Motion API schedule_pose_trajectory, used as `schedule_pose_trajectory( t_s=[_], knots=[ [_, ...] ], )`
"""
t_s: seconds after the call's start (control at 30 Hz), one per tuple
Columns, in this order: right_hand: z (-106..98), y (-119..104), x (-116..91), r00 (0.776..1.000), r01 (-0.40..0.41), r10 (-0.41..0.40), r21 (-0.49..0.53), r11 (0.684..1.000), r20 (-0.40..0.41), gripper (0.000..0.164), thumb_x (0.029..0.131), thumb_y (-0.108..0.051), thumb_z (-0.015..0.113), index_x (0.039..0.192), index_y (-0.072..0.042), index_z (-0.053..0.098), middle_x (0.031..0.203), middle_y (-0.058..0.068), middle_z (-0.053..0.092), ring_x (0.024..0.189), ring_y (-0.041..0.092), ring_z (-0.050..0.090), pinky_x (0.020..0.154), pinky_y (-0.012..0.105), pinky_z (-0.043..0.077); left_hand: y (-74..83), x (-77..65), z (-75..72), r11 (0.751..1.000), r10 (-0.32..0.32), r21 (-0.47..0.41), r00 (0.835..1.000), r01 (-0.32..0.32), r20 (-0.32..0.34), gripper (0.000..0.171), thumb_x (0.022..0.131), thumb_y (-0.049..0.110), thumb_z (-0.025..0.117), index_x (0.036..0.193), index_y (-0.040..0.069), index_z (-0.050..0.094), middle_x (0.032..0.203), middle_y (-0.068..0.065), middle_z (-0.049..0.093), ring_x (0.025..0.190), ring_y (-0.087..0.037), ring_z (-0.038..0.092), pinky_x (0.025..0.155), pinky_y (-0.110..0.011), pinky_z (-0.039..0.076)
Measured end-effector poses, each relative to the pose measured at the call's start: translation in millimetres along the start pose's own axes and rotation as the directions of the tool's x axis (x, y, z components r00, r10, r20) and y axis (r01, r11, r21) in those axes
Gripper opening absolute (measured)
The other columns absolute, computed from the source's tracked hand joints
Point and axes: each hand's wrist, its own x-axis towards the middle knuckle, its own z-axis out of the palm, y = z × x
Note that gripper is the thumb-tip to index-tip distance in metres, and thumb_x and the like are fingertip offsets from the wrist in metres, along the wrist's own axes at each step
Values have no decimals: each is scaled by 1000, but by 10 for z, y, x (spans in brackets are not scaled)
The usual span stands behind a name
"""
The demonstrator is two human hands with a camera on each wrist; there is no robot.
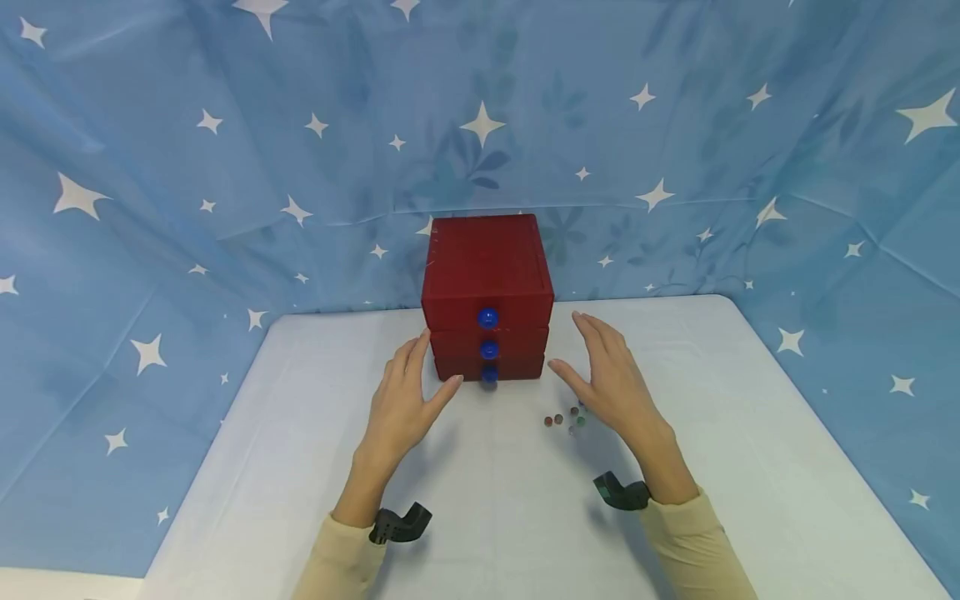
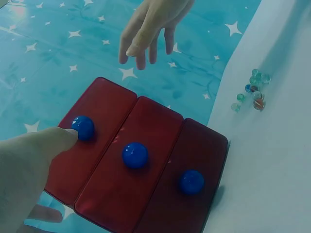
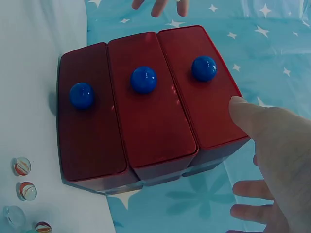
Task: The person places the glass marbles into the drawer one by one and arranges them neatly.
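Note:
A red three-tier drawer box (image 1: 483,254) stands at the back of the white table, with a round blue knob (image 1: 487,317) on each shut drawer front. To its front left hovers my left hand (image 1: 397,408), fingers extended and thumb apart, holding nothing. On the other side my right hand (image 1: 618,387) is spread likewise, also without anything in it. Whether either hand touches the box I cannot tell. Several glass marbles (image 1: 558,419) lie on the table by the right hand; the left wrist view shows green and orange marbles (image 2: 257,92) clustered.
The white table (image 1: 300,417) has its far edge just behind the box. A blue star-patterned cloth (image 1: 360,167) hangs at the back and sides. Each wrist carries a black strap (image 1: 401,525) over a beige sleeve.

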Motion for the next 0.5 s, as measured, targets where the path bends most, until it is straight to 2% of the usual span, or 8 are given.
schedule_pose_trajectory(
  t_s=[0.5],
  knots=[
    [27,-98,126,1000,6,-5,12,1000,-18,74,94,-37,69,153,-6,36,152,19,45,139,37,42,111,57,42,88,49,42,996,34,-83,999,-37,-43,77,95,52,61,157,16,32,148,-11,48,133,-31,49,100,-53,53]
  ],
)
